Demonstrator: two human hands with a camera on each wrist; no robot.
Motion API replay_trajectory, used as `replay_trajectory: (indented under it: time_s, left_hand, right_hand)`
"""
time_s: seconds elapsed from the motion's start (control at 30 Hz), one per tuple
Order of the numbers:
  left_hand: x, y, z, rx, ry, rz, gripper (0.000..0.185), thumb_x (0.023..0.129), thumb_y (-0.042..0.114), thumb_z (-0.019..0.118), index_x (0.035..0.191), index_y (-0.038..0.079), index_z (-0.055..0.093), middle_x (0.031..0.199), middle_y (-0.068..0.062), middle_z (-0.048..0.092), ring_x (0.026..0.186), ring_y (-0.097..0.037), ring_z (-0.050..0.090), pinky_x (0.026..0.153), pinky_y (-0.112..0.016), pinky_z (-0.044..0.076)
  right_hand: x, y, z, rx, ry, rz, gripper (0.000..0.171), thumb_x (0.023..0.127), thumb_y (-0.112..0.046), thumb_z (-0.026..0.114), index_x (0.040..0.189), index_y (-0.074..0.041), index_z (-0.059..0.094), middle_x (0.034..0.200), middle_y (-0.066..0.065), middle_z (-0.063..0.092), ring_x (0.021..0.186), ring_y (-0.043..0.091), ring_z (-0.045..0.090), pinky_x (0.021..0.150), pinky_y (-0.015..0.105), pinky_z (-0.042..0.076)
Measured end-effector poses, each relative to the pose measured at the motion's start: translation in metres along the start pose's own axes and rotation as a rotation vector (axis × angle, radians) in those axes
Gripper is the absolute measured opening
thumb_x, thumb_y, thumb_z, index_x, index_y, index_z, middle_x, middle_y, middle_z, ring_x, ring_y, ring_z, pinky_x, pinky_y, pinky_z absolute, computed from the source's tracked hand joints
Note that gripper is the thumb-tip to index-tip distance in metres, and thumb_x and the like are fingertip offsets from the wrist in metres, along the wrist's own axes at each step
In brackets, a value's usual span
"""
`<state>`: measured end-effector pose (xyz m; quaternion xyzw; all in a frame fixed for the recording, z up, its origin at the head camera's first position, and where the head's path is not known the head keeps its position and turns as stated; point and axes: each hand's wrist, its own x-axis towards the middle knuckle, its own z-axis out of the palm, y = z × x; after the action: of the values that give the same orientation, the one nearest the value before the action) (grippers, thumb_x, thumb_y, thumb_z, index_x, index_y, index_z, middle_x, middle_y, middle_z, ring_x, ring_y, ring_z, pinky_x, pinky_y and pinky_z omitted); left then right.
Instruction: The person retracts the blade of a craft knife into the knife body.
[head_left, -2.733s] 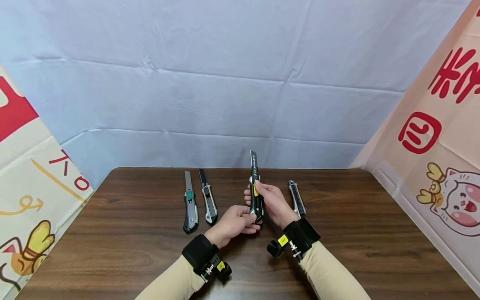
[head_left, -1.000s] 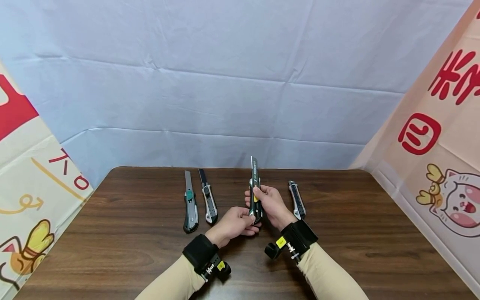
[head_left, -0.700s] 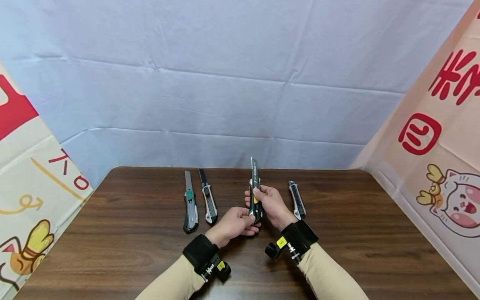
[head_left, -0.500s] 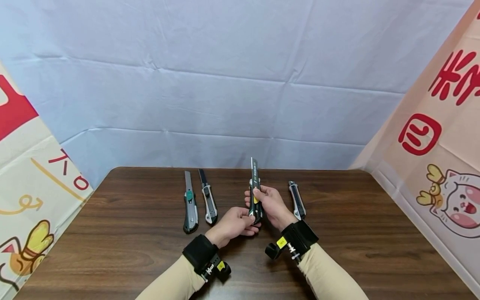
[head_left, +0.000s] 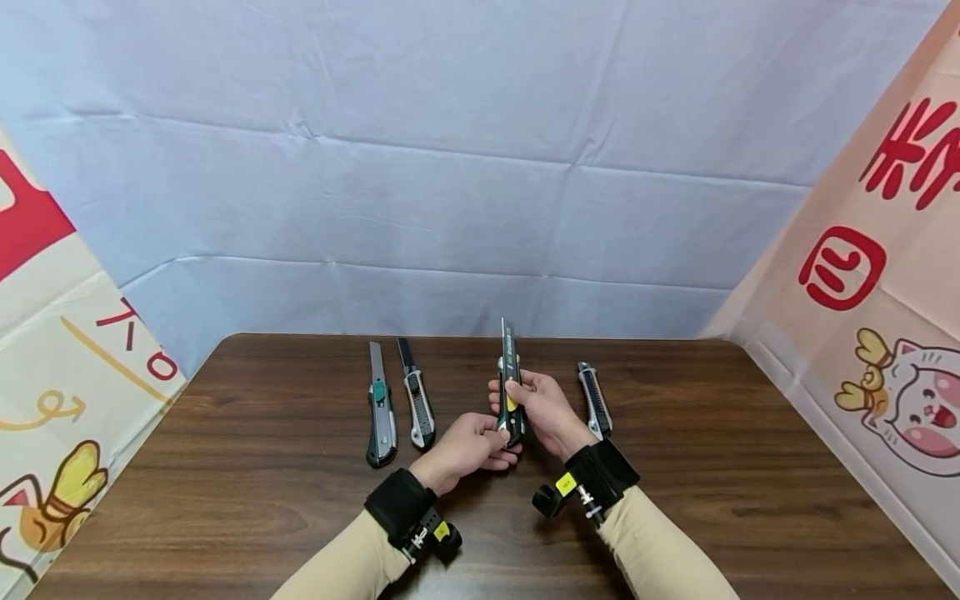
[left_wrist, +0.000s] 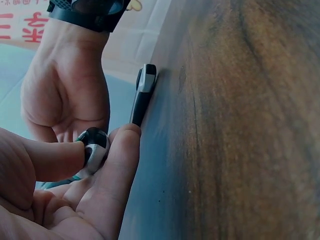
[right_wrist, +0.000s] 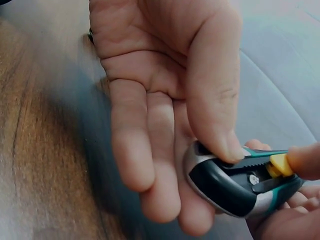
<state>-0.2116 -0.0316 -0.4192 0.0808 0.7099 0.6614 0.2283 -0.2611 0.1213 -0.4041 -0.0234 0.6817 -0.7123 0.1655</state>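
Note:
A black-and-green box cutter is held above the table in the head view, its blade pointing away from me. My right hand grips its body, the thumb on the yellow slider, fingers behind. With thumb and fingers, my left hand pinches the butt end, which the left wrist view shows close up. To the left lie a grey box cutter with a green slider and a silver-and-black one, blades out. Another silver-and-black box cutter lies right, partly hidden by my right wrist.
The brown wooden table ends at a back edge against a pale blue cloth. Printed cloths with cartoons and red characters hang at the left and right.
The blade of the held box cutter sticks out less than before. My right thumb has slid back toward the butt with the yellow slider. The left hand and the lying box cutters have stayed put.

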Motion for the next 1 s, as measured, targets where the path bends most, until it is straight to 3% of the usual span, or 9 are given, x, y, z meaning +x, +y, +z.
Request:
replay_trajectory:
  time_s: [0.2,0.43,0.83,1.0]
  left_hand:
    - [0.0005,-0.0009,-0.0002,-0.003,0.011,-0.006,0.028,0.101,0.005,0.045,0.12,-0.009,0.06,0.107,-0.021,0.07,0.091,-0.02,0.071,0.083,-0.032,0.061]
    - [-0.0017,-0.0016,0.0012,-0.05,0.012,0.005,0.034,0.103,0.012,0.047,0.129,-0.01,0.054,0.116,-0.024,0.068,0.103,-0.027,0.07,0.086,-0.032,0.06]
    - [-0.0005,-0.0019,0.0028,-0.101,0.045,0.021,0.036,0.104,0.01,0.045,0.133,-0.009,0.05,0.115,-0.023,0.068,0.104,-0.023,0.07,0.089,-0.032,0.059]
    - [-0.001,-0.0028,0.0045,-0.09,0.043,0.015,0.034,0.103,0.01,0.046,0.13,-0.01,0.053,0.114,-0.024,0.068,0.101,-0.021,0.07,0.088,-0.033,0.059]
  right_hand:
    - [-0.0001,-0.0008,-0.0007,0.009,-0.015,0.012,0.041,0.106,-0.01,0.038,0.143,0.007,0.037,0.14,0.028,0.049,0.102,0.013,0.067,0.103,0.038,0.051]
    - [0.0008,-0.0051,-0.0056,0.037,-0.037,-0.031,0.044,0.106,-0.012,0.038,0.145,0.006,0.034,0.141,0.027,0.049,0.109,0.015,0.065,0.102,0.034,0.052]
    - [-0.0046,-0.004,-0.0038,0.053,-0.027,-0.023,0.048,0.105,-0.03,0.044,0.14,0.003,0.044,0.13,0.018,0.061,0.099,0.011,0.068,0.09,0.027,0.057]
    - [-0.0062,-0.0019,-0.0015,0.037,0.003,-0.005,0.048,0.105,-0.03,0.044,0.138,0.005,0.046,0.124,0.016,0.064,0.096,0.011,0.069,0.089,0.028,0.058]
